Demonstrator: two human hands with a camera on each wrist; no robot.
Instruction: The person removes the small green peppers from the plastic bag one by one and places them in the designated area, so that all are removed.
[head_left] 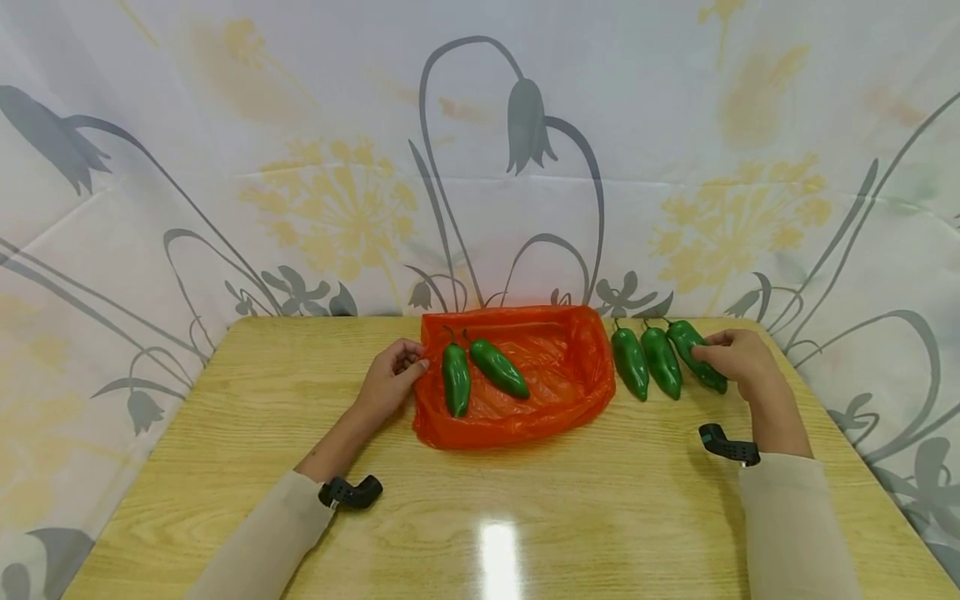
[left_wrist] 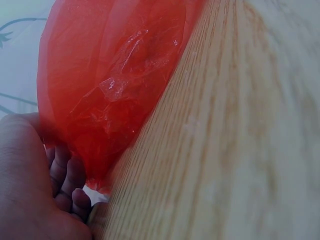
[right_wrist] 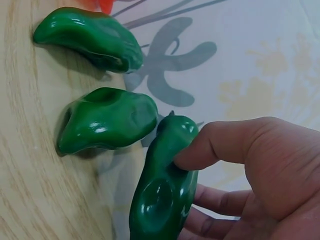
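Note:
My left hand [head_left: 392, 377] pinches the left edge of an open red plastic bag [head_left: 510, 432], spread out like a shallow tray. Close up in the left wrist view, the thumb lies at the edge of the shiny film and the other fingers curl beneath. Inside the bag, toward its left end, lie two glossy green peppers, one nearly straight [head_left: 456, 379] and one slanted [head_left: 498, 369]. With thumb and fingers, my right hand [head_left: 738, 357] grips the rightmost green pepper [right_wrist: 162, 195] at its side, tilted in the right wrist view.
Two more green peppers, one beside the bag [head_left: 630, 362] and one in the middle [head_left: 662, 362], lie on the wooden table [head_left: 420, 525]. A flower-printed curtain [head_left: 480, 167] hangs right behind the table's far edge. Each wrist wears a black camera mount.

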